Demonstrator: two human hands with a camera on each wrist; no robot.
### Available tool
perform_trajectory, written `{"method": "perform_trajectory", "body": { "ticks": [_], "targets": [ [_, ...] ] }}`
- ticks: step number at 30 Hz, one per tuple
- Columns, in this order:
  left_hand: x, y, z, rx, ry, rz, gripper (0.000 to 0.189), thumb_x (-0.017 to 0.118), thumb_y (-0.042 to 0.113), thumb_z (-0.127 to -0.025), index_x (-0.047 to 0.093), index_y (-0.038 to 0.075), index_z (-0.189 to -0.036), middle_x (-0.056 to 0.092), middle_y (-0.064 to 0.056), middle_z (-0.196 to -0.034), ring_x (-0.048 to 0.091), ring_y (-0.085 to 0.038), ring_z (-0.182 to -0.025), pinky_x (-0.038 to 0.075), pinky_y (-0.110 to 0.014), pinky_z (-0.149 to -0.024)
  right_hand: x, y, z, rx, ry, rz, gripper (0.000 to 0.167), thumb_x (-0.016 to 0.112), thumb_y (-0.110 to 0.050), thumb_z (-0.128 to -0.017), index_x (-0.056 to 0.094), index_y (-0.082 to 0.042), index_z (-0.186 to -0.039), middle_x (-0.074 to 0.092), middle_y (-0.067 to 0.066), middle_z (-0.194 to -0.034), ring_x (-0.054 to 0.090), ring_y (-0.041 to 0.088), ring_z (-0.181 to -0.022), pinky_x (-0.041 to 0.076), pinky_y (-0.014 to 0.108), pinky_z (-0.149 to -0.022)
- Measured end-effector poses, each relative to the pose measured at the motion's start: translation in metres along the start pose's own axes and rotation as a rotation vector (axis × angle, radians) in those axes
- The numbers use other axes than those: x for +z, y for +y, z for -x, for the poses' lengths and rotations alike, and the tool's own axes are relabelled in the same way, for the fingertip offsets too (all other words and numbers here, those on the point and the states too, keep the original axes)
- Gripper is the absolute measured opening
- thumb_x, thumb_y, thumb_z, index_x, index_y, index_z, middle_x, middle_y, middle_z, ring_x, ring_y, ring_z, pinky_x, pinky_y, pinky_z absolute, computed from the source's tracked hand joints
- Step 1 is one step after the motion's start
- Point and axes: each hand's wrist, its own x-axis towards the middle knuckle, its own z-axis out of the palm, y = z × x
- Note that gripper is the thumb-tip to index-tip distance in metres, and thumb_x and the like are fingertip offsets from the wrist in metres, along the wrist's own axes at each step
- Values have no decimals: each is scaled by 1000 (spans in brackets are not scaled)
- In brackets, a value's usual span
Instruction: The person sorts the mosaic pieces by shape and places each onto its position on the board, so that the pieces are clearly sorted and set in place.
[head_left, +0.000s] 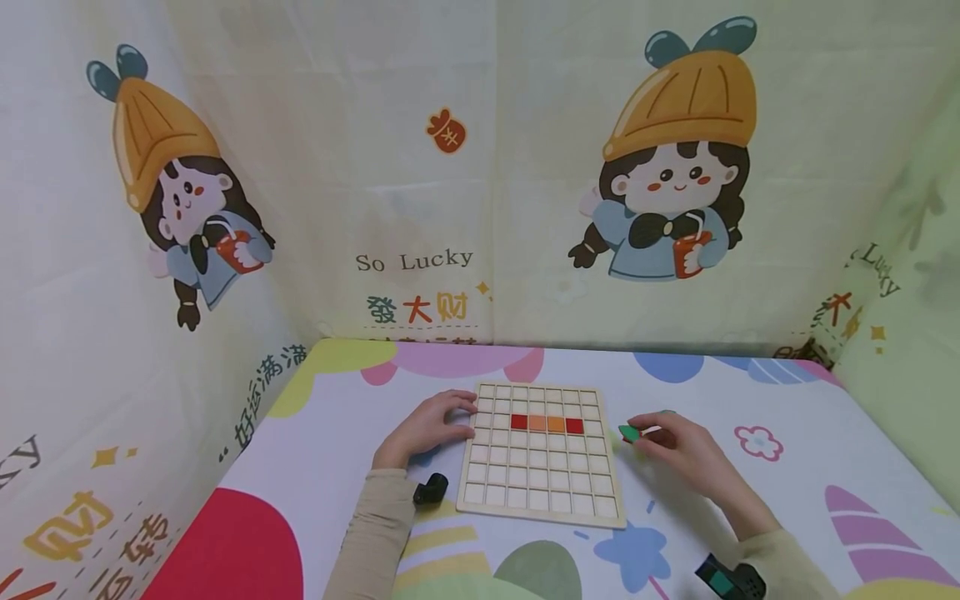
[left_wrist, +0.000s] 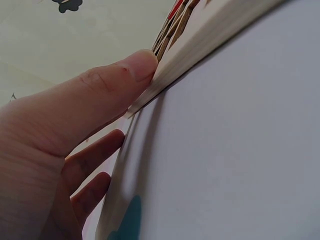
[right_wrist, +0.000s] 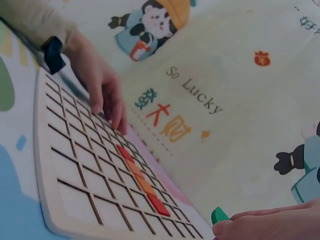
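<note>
A pale wooden grid board lies on the table. In one of its upper rows sit two orange tiles, with a red tile at the left end and another red tile at the right. My left hand rests at the board's left side; the left wrist view shows the thumb against the board's edge. Just right of the board, my right hand pinches a small green piece between thumb and fingers. Some red shows under it in the head view. The fingers hide part of that piece.
A patterned tablecloth covers the table under the board. Cloth with cartoon figures hangs as a back wall and on both sides. Each wrist carries a small black camera, the left one near the board's lower left.
</note>
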Motion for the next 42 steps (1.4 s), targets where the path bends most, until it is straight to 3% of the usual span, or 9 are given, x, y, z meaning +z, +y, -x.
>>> {"method": "perform_trajectory", "body": {
  "ticks": [4,10,20,32,42],
  "targets": [
    [1,-1,0,-3,-3,2,37,76,25,-86,69,10,-118,54,-3,-140,43,-26,-135,34,-45,-113,3,-11,-5,20,-9,2,29,76,-14,-86,69,-8,-113,68,6,-109,68,20,-90,56,24,-75],
    [2,-2,1,-1,3,0,36,76,24,-86,69,10,-118,54,-2,-139,43,-25,-134,34,-45,-112,12,-22,-16,40,-23,-3,29,75,-10,-86,68,-6,-114,67,7,-109,66,18,-88,56,25,-75],
    [2,-1,1,0,-4,14,36,76,24,-85,69,10,-117,54,-3,-139,44,-26,-134,34,-45,-112,27,-35,-28,-12,-32,-17,27,75,-8,-85,69,-3,-111,67,8,-106,62,16,-83,57,27,-73],
    [0,1,-2,5,-3,-19,36,76,25,-86,68,9,-118,55,-3,-138,45,-25,-133,36,-43,-111,44,-43,-42,-25,-78,-40,25,73,-9,-88,69,-6,-112,66,6,-108,64,15,-85,56,25,-73],
    [1,-2,-2,-6,-12,-16,37,76,24,-86,68,9,-119,55,-2,-138,44,-24,-134,35,-42,-112,59,-50,-51,-30,-141,-70,22,72,-10,-89,69,-5,-110,65,9,-110,68,16,-85,57,31,-76]
  ]
}}
